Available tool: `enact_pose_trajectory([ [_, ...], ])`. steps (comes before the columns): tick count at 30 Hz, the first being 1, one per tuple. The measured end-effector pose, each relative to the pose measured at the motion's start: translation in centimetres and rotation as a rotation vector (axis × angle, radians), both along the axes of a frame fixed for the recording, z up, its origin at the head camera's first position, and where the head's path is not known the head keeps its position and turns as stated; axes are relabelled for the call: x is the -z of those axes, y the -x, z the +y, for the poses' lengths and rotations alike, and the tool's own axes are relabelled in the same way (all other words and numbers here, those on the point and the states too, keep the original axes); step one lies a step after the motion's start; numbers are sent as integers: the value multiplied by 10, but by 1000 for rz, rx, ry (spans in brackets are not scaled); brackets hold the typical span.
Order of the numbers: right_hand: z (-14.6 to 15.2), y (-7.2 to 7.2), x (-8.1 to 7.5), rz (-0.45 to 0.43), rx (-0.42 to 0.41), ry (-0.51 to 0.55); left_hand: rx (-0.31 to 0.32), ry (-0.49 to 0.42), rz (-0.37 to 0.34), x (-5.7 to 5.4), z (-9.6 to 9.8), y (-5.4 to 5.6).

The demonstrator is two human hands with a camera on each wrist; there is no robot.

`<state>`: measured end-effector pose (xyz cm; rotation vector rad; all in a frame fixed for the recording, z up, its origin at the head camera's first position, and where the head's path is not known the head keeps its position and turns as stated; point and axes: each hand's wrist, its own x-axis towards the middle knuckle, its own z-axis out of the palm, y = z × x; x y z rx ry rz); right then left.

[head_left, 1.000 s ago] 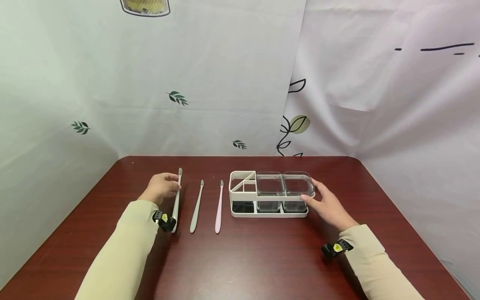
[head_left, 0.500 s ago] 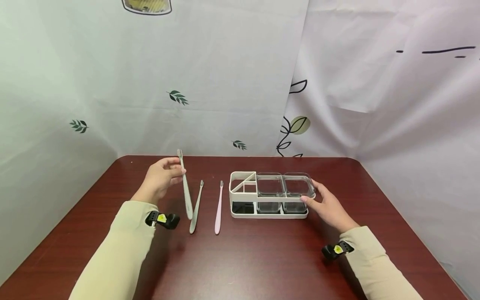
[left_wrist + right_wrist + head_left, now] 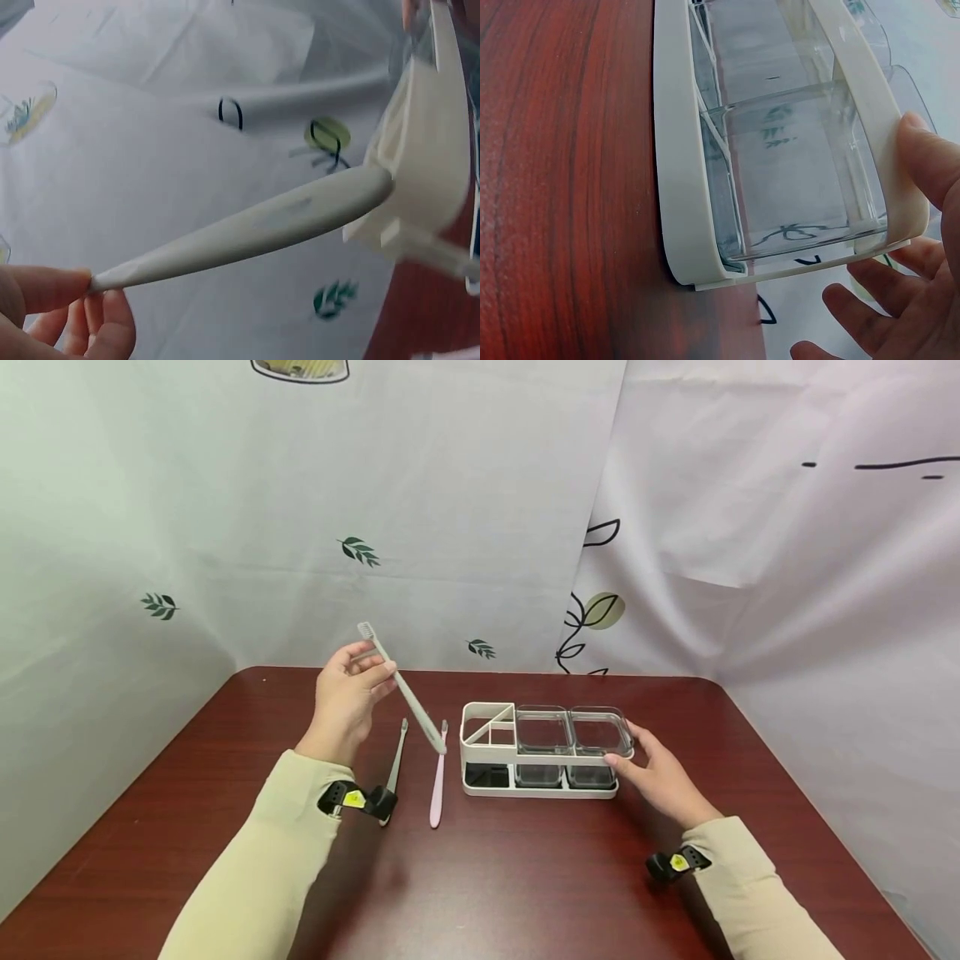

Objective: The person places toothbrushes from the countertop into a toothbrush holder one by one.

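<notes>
Your left hand [image 3: 345,697] pinches the pale brush [image 3: 412,700], now lifted off the table [image 3: 525,885] and tilted nearer the rack [image 3: 540,760] your right hand [image 3: 662,778] grips, leaving only the green brush [image 3: 396,764] and pink brush [image 3: 437,793] lying.

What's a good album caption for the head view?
Left hand holds a pale toothbrush aloft; right hand grips the cream holder.

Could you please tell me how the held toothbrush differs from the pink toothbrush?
Color: the held toothbrush is pale grey; the pink toothbrush has a pink handle.
Place: the held toothbrush is up in the left grip; the pink toothbrush lies on the table.
Pose: the held toothbrush slants, head up; the pink toothbrush lies flat, head at the far end.
Shared: both taper from a thicker handle end to a slender neck.
</notes>
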<state>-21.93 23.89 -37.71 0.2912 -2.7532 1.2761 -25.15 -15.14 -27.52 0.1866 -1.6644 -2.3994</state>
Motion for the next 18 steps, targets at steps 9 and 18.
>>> enact_pose_trajectory([
  [9,1,0,2,7,-17,-3,-95,-79,152,-5,42,-2],
  [18,2,0,1,2,-13,-8,-133,-47,243,2,73,-4],
])
